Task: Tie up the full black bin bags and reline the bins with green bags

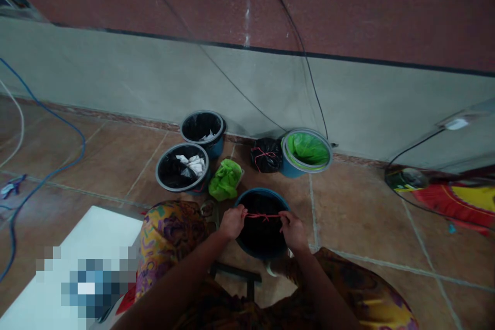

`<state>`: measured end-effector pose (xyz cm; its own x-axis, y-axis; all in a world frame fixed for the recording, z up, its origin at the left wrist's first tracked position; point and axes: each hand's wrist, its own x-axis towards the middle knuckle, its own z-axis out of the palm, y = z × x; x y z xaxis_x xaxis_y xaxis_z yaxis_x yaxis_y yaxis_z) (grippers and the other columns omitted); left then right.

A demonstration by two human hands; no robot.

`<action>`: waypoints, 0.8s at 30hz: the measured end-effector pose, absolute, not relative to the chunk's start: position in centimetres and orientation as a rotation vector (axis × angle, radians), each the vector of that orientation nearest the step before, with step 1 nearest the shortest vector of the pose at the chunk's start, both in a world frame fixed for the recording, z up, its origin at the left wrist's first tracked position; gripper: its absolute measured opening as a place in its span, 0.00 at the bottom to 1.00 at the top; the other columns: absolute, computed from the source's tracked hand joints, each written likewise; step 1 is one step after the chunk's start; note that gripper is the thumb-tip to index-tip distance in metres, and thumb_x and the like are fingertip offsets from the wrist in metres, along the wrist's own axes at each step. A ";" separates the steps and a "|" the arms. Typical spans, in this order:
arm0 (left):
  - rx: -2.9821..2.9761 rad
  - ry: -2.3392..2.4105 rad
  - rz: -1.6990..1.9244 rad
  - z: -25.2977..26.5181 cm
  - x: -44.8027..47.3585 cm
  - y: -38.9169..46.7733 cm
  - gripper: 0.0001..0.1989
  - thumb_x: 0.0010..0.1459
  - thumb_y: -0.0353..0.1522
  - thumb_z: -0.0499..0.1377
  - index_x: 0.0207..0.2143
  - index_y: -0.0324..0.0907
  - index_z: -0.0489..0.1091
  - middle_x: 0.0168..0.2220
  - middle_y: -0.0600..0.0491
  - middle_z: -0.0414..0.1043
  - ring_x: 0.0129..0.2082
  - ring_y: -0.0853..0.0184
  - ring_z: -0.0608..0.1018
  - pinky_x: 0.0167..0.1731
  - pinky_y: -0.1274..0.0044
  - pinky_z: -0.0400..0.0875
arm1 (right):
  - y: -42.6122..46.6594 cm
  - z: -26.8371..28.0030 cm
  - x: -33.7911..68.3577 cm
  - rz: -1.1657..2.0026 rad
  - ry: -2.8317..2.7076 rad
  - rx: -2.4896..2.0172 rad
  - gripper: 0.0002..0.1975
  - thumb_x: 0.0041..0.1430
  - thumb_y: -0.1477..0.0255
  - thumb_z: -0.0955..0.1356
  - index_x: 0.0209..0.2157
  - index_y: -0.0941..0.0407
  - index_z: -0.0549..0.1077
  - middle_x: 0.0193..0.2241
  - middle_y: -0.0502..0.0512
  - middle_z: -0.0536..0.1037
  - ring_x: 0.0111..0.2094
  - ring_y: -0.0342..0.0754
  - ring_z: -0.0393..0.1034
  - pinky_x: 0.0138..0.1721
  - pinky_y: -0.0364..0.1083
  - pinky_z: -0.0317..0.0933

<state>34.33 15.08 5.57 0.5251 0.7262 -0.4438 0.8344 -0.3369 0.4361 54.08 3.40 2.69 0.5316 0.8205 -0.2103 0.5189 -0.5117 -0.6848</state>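
While a red cord [255, 215] is pinched by closed fingertips of both the left hand [232, 222] and right hand [294, 232], it is held stretched (knotted midway) over a blue bin [263, 190], nearer its far edge; toward the far edge of the floor [356, 211], a green-lined bin [292, 168] is placed.

No word, number or sign can be read with certainty. Left of the lower centre of the frame, the patterned trousers [170, 227] bear purple shapes down the leg that resemble letters, too blurred to spell anything. Toward the right edge, a dark green object [406, 179] has yellowish marks too small to tell as lettering. At lower left, pixelation covers part of the white panel [102, 229].
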 end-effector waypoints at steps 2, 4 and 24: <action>2.106 1.298 -0.251 5.5 33.8 15.1 0.15 0.69 0.33 0.44 0.39 0.41 0.70 0.37 0.46 0.77 0.40 0.63 0.79 0.40 0.75 0.66 | 3.0 2.4 54.3 0.650 -1.102 -2.258 0.19 0.61 0.66 0.58 0.41 0.56 0.77 0.33 0.60 0.80 0.33 0.51 0.75 0.42 0.48 0.64; 2.075 1.323 -0.267 5.3 33.3 15.1 0.15 0.69 0.33 0.44 0.38 0.40 0.70 0.37 0.46 0.77 0.40 0.63 0.79 0.40 0.75 0.66 | 2.7 2.0 54.6 0.609 -1.111 -2.293 0.20 0.61 0.67 0.57 0.41 0.57 0.78 0.34 0.61 0.80 0.34 0.51 0.75 0.42 0.49 0.64; 2.006 1.004 0.174 11.4 36.8 16.0 0.14 0.65 0.34 0.49 0.28 0.41 0.68 0.26 0.54 0.70 0.27 0.68 0.72 0.31 0.77 0.62 | 4.4 5.7 51.4 1.118 -1.124 -1.846 0.21 0.54 0.66 0.64 0.51 0.55 0.71 0.32 0.52 0.80 0.30 0.46 0.73 0.32 0.44 0.66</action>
